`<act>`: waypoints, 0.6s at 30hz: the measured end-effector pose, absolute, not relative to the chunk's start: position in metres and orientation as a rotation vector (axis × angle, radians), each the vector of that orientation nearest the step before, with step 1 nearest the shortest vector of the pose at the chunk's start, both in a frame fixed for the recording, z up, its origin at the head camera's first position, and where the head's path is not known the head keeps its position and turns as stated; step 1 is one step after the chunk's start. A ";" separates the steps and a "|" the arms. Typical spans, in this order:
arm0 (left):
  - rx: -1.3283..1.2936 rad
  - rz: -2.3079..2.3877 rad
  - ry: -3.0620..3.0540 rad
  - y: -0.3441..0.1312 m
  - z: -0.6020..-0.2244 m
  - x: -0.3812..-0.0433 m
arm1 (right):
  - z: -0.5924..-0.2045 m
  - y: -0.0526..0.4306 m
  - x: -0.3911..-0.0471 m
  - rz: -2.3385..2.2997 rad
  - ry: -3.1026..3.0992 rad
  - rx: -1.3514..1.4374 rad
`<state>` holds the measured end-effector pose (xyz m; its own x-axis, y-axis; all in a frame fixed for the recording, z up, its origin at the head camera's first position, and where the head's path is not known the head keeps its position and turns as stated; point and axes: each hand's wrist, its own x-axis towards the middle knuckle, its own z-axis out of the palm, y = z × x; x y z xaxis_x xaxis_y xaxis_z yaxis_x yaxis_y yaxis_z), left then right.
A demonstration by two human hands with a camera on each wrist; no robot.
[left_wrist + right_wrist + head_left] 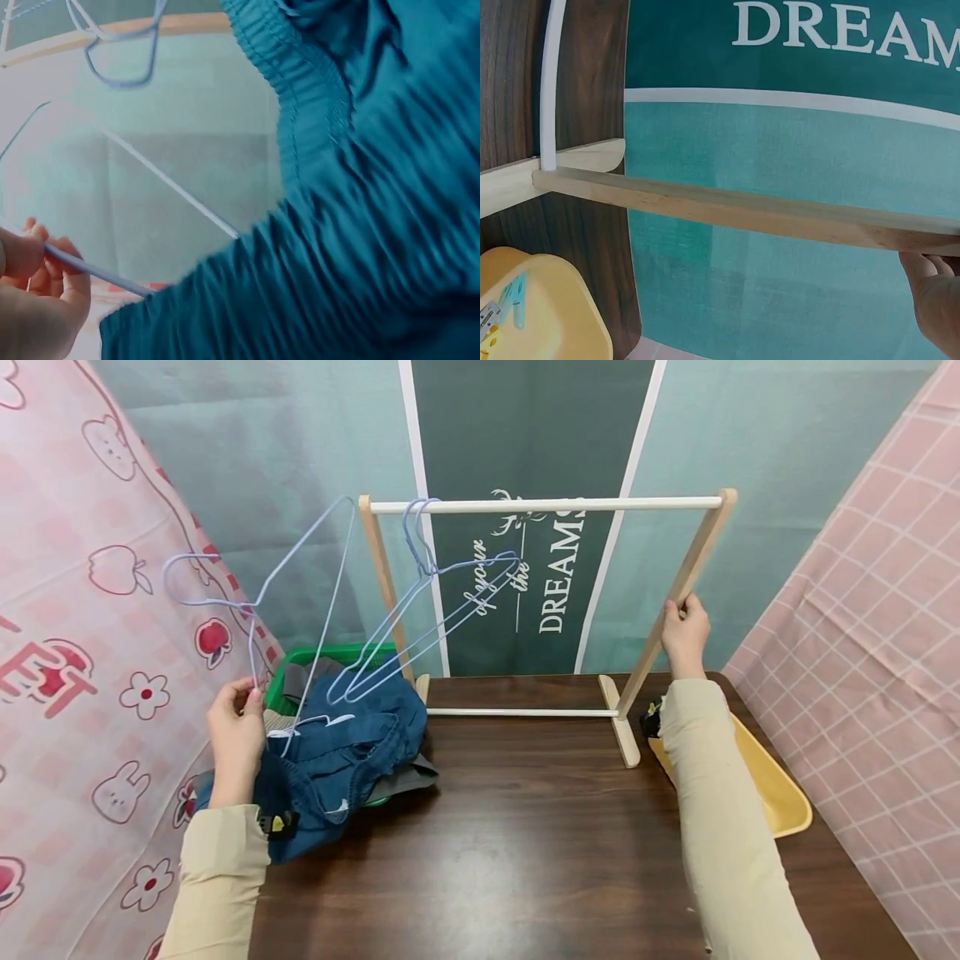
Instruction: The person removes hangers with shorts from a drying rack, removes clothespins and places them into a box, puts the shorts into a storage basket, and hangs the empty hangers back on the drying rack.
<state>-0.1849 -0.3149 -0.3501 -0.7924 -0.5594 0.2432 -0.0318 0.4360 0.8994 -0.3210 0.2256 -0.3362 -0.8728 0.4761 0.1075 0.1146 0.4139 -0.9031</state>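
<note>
In the head view my left hand (pixel 236 735) pinches a lavender wire hanger (pixel 210 602), tilted with its hook to the left. Its lower part reaches down over blue elastic-waist clothing (pixel 375 727) heaped in a green basket (pixel 341 652). Close up in the left wrist view, the hanger wire (pixel 172 185) runs behind the gathered waistband (pixel 247 292); whether it is inside the garment I cannot tell. My right hand (pixel 686 631) grips the right post of a wooden clothes rack (pixel 540 505). Two more hangers (pixel 429 573) hang at the left of its top rail.
A yellow bin (pixel 780 789) stands at the right, partly behind my right sleeve; several clothespins (pixel 514 300) lie in it. Grey cloth (pixel 405 777) hangs over the basket's edge. Curtains enclose the brown table (pixel 480 860) at the back and both sides.
</note>
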 end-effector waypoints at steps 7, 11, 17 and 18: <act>0.448 -1.521 -1.853 -0.307 -0.347 -0.188 | -0.336 0.225 -0.321 1.450 -2.325 -0.509; 0.373 -1.628 -1.684 -0.302 -0.339 -0.185 | -0.336 0.226 -0.321 1.436 -2.327 -0.514; 0.286 -1.708 -1.524 -0.294 -0.328 -0.181 | -0.336 0.229 -0.322 1.362 -2.371 -0.529; 0.277 -1.709 -1.511 -0.293 -0.327 -0.181 | -0.337 0.229 -0.322 1.354 -2.374 -0.528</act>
<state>-0.1809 -0.2931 -0.3268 -0.6401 -0.6878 0.3424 0.4241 0.0553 0.9039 -0.3223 0.2288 -0.3366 -0.8668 0.4840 0.1200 0.1431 0.4721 -0.8698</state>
